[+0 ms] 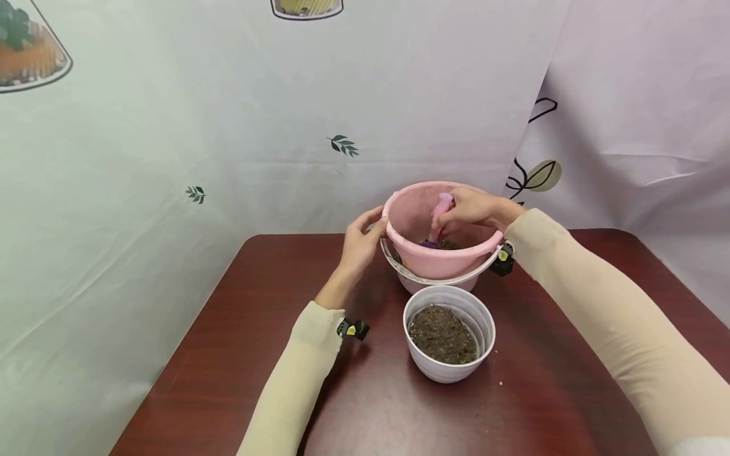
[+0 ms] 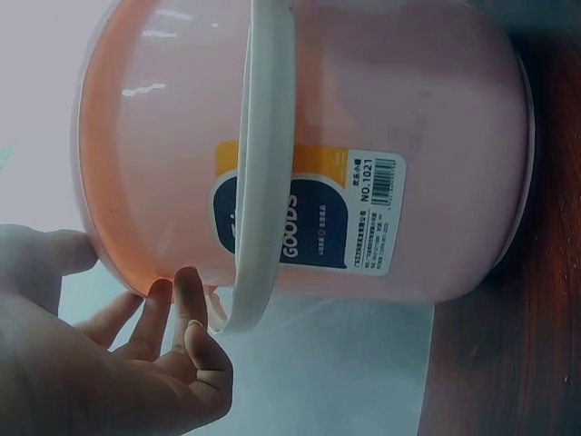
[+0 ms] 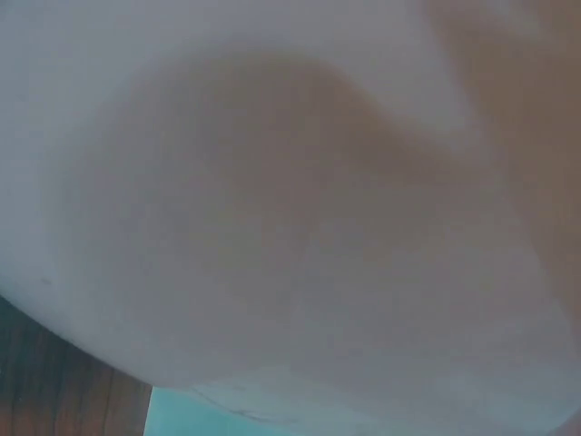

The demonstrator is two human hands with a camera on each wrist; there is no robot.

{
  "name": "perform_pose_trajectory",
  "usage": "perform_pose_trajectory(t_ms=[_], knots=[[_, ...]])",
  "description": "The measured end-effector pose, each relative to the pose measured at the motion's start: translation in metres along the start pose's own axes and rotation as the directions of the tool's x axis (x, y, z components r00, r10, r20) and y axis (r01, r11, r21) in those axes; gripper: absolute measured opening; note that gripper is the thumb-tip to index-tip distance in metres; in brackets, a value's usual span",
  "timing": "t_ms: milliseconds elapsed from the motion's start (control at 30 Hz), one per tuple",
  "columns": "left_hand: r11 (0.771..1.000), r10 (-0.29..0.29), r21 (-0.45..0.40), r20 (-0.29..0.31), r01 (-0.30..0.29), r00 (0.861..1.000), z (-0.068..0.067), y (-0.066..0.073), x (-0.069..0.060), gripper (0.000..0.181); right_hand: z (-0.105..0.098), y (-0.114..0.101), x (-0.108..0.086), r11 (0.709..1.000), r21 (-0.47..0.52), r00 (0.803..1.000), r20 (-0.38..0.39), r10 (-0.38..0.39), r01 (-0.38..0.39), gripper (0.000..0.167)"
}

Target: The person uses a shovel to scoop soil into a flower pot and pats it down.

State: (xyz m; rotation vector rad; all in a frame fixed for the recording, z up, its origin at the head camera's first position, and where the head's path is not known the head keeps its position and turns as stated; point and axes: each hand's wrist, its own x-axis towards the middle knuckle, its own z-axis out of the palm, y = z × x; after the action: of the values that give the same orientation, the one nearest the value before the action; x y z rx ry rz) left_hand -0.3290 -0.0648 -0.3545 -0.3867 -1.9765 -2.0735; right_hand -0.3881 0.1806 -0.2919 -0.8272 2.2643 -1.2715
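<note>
Pale leaf-print backdrop (image 1: 274,114), reddish-brown table (image 1: 228,342)

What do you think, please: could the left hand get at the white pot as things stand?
Probably yes: the left hand would first have to leave the pink bucket, but nothing visible blocks the left side of the white pot.

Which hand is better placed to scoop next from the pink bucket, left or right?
Right, most likely: the right hand grips a pink handle inside the pink bucket, close to the dark soil. The left hand only touches the bucket's edge, so it seems better suited to steadying.
</note>
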Motion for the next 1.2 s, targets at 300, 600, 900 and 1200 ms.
perform_pose_trajectory(t_ms=[300, 600, 900, 1200], knots=[[1.000, 0.016, -0.004, 0.011, -0.016, 1.000, -0.001, 0.000, 0.001, 0.036, -0.005, 0.001, 0.000, 0.989, 0.147, 0.998, -0.047, 0.043, -0.036, 0.019], [1.000, 0.021, -0.014, 0.022, -0.021, 1.000, 0.007, 0.000, -0.001, 0.036, -0.019, -0.004, -0.021, 0.955, 0.293, 0.983, -0.152, 0.098, -0.050, 0.015], [0.999, 0.037, 0.009, 0.015, -0.037, 0.999, 0.012, -0.001, 0.001, 0.036, -0.039, -0.003, -0.045, 0.838, 0.543, 0.992, -0.122, 0.028, 0.043, 0.021], [1.000, 0.017, 0.014, 0.019, -0.017, 1.000, 0.014, -0.004, 0.001, 0.036, -0.041, 0.005, -0.071, 0.733, 0.648, 0.964, -0.265, -0.035, 0.205, 0.020]])
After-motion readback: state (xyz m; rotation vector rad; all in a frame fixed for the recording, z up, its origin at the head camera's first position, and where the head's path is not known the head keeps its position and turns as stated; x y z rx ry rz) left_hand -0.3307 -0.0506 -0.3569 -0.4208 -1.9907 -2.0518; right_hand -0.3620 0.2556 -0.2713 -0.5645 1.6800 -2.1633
